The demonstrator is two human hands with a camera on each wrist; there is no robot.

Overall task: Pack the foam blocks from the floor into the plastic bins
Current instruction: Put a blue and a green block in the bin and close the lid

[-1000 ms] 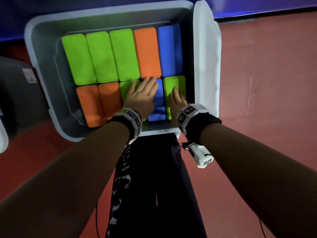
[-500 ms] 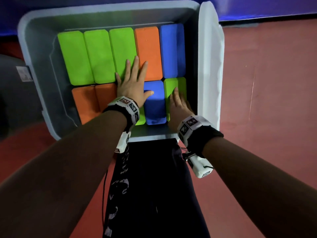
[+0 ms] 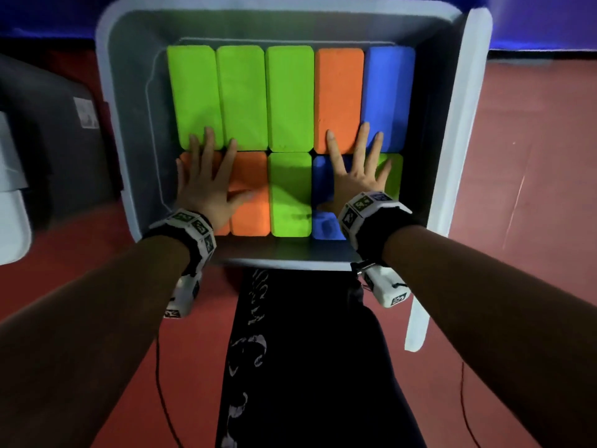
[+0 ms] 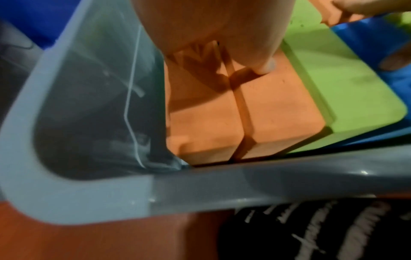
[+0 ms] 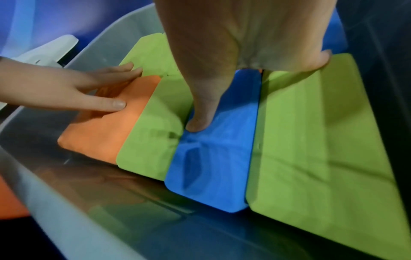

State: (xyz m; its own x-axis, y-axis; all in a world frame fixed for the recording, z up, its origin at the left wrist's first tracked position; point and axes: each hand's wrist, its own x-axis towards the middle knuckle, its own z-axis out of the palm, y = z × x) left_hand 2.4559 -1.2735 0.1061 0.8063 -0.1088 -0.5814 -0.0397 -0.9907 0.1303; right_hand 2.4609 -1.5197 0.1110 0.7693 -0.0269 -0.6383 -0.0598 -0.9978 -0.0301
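A grey plastic bin [image 3: 122, 130] holds two rows of foam blocks. The far row has three green blocks [image 3: 242, 95], one orange [image 3: 337, 98] and one blue [image 3: 389, 95]. The near row has two orange blocks [image 3: 250, 202], a green one [image 3: 290, 195], a blue one [image 3: 323, 221] and a green one [image 3: 395, 176] at the right. My left hand [image 3: 206, 182] lies flat with spread fingers on the near orange blocks [image 4: 222, 123]. My right hand [image 3: 358, 176] presses flat on the near blue block [image 5: 213, 158] and the green block [image 5: 311, 149] beside it.
The bin's lid [image 3: 458, 124] stands on edge against its right side. A darker grey bin [image 3: 48, 140] sits to the left on the red floor [image 3: 533, 189]. My dark trousers [image 3: 307, 367] are just in front of the bin.
My left hand slid from the middle of the bin to the near-left orange blocks. My right hand spread flat over the near blue and green blocks. The view moved closer.
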